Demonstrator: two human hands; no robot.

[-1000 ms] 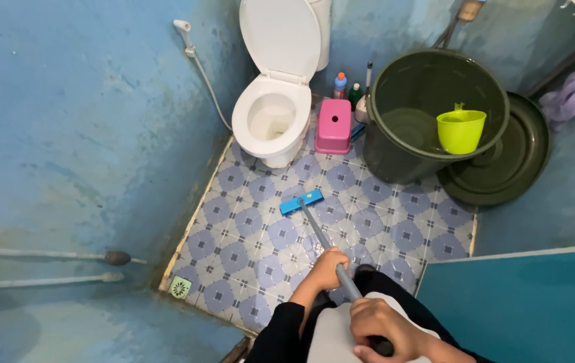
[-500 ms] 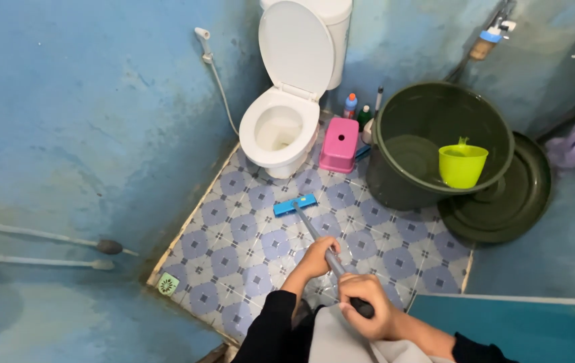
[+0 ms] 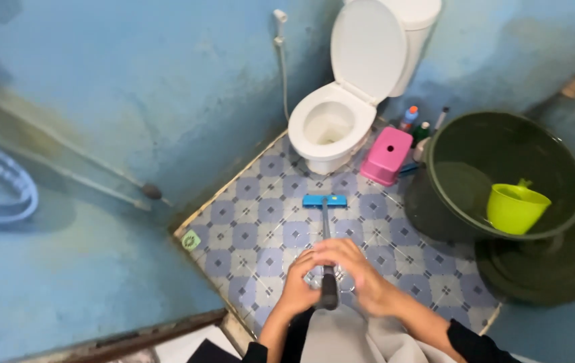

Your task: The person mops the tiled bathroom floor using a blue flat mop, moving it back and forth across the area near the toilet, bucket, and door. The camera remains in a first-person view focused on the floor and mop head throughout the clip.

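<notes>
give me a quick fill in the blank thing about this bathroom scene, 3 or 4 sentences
1. Both the left hand and the right hand grip the handle of a floor brush whose head is ____ in colour.
2. The toilet has its lid ____.
3. The lime green dipper sits inside the dark green ____.
4. The small stool beside the toilet is ____.

Missing words: blue; up; tub; pink

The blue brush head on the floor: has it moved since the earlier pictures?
Yes. The blue brush head now lies nearer the white toilet base, directly below the bowl, instead of further back towards the person.
</notes>
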